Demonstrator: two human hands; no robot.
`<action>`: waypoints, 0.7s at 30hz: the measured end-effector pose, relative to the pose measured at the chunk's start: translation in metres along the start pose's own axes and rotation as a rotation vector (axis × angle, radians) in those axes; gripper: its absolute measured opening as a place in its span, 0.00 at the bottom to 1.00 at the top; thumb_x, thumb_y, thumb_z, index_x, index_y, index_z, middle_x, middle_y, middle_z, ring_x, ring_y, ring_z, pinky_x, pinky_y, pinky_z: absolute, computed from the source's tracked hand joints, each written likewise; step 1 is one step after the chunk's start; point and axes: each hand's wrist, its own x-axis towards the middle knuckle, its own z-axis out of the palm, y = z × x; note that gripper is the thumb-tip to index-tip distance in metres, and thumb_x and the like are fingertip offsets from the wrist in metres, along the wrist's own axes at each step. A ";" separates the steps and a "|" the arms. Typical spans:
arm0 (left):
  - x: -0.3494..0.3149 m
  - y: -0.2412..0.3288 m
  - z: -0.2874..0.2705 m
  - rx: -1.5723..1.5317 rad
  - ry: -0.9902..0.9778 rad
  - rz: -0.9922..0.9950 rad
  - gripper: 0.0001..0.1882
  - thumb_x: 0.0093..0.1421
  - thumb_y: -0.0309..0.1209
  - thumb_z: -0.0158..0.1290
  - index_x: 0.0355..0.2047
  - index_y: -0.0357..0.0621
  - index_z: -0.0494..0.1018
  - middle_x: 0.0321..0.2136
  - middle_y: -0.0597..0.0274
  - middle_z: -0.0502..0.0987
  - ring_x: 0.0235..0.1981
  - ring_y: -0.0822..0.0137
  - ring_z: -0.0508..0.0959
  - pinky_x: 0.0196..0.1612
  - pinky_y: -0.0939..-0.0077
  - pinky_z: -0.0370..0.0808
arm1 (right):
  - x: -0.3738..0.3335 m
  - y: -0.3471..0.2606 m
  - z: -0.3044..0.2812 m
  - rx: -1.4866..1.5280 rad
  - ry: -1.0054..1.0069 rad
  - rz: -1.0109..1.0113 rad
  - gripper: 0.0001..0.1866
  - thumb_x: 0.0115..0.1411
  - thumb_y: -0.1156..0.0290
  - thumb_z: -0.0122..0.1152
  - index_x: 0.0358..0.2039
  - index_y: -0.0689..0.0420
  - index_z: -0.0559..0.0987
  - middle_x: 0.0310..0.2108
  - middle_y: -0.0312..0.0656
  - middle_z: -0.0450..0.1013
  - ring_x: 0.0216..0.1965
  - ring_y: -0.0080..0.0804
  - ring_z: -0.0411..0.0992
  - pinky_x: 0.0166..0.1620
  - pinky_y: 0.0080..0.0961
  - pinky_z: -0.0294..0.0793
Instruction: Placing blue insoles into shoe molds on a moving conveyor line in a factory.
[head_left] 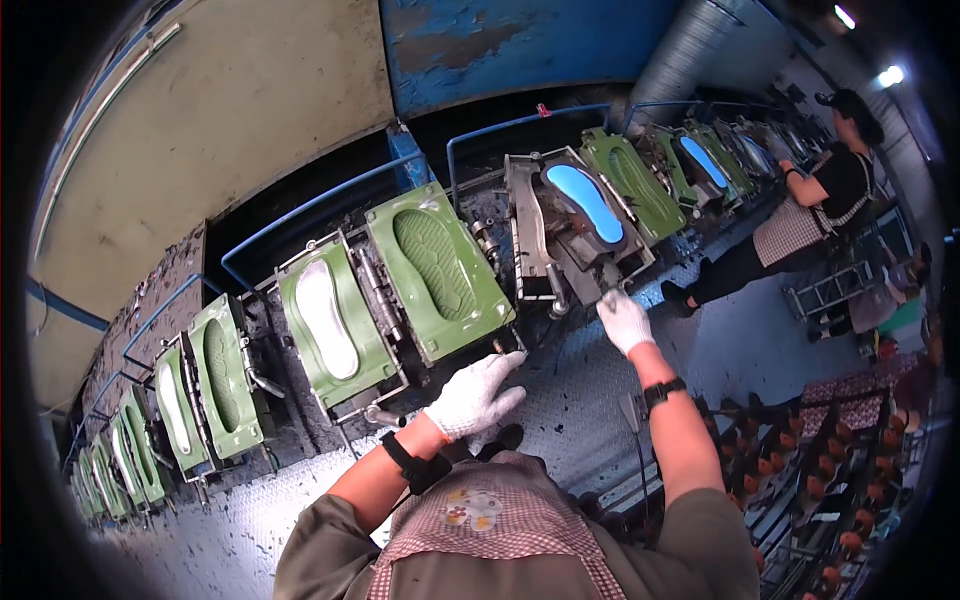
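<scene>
In a white glove, my left hand (476, 396) has its fingers stretched out, beside the front edge of an opened green insole mould (445, 262). One half of that mould has a patterned foot-shaped hollow; its other half (328, 320) carries a smooth, whitish foot shape. Further right, my gloved right hand (625, 322) is closed at the front edge of a grey metal mould (530, 225). What its fingers grip there is hidden, though a dark metal part shows just above them. A bright blue insole (585, 203) with a dark border lies on the grey mould.
More green moulds (225, 375) line the curved conveyor at left and right. Blue rails (315, 205) run behind them. A co-worker (835, 190) stands at the far right by the line. Racks with orange-brown pieces (830, 470) stand at lower right, above metal flooring (720, 300).
</scene>
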 end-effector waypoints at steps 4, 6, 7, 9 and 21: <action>0.031 -0.012 0.009 0.005 0.064 -0.103 0.29 0.59 0.40 0.55 0.57 0.39 0.65 0.47 0.46 0.73 0.47 0.48 0.75 0.51 0.61 0.73 | 0.094 -0.010 -0.005 -0.045 -0.050 -0.051 0.16 0.60 0.57 0.51 0.38 0.57 0.75 0.38 0.53 0.77 0.42 0.52 0.76 0.47 0.47 0.74; 0.044 -0.018 0.012 -0.011 0.082 -0.150 0.29 0.59 0.40 0.55 0.57 0.39 0.65 0.47 0.45 0.73 0.47 0.48 0.75 0.51 0.62 0.73 | 0.130 -0.009 0.005 -0.117 -0.028 -0.082 0.16 0.60 0.59 0.51 0.41 0.58 0.74 0.41 0.53 0.76 0.43 0.52 0.75 0.48 0.46 0.74; 0.050 -0.021 0.014 -0.023 0.103 -0.200 0.29 0.59 0.40 0.55 0.58 0.39 0.65 0.48 0.45 0.73 0.47 0.48 0.75 0.51 0.62 0.73 | 0.145 -0.015 0.009 -0.166 -0.050 -0.075 0.16 0.61 0.59 0.52 0.40 0.59 0.74 0.44 0.52 0.75 0.45 0.51 0.74 0.49 0.45 0.73; 0.067 -0.029 0.023 -0.038 0.138 -0.237 0.30 0.59 0.40 0.56 0.58 0.38 0.65 0.49 0.44 0.72 0.49 0.47 0.74 0.52 0.61 0.72 | 0.177 -0.020 0.011 -0.231 -0.049 -0.181 0.17 0.61 0.60 0.51 0.43 0.59 0.73 0.42 0.53 0.74 0.44 0.51 0.74 0.48 0.44 0.74; 0.194 -0.043 0.093 0.272 0.562 -0.389 0.40 0.49 0.42 0.64 0.59 0.38 0.62 0.55 0.39 0.65 0.57 0.40 0.66 0.59 0.52 0.65 | 0.316 -0.050 0.055 -0.145 -0.141 -0.447 0.22 0.68 0.57 0.39 0.37 0.56 0.80 0.37 0.53 0.78 0.43 0.53 0.75 0.49 0.45 0.72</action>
